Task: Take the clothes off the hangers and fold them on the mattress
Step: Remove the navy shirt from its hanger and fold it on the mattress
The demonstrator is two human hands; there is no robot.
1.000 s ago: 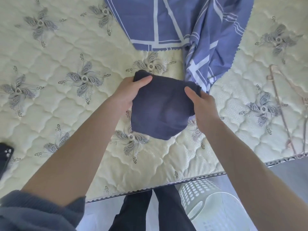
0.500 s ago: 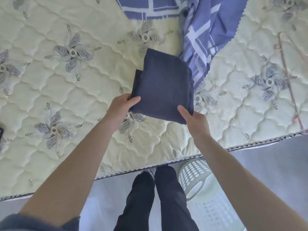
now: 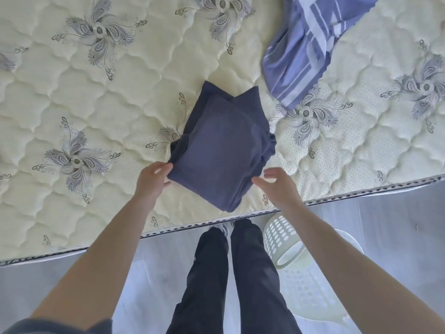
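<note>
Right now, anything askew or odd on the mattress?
The folded navy garment is uneven: layers poke out at the far end and bunch on its right side, and its near corner sits close to the mattress edge. The blue striped cloth lies crumpled, unfolded.

Striped cloth (image 3: 305,51) cut off at top edge, mattress (image 3: 144,92) off 3 edges; basket (image 3: 284,239) partly behind R forearm (image 3: 337,263).

Both forearms reach forward, left hand (image 3: 154,177) loosely curled, right hand (image 3: 277,186) spread.
</note>
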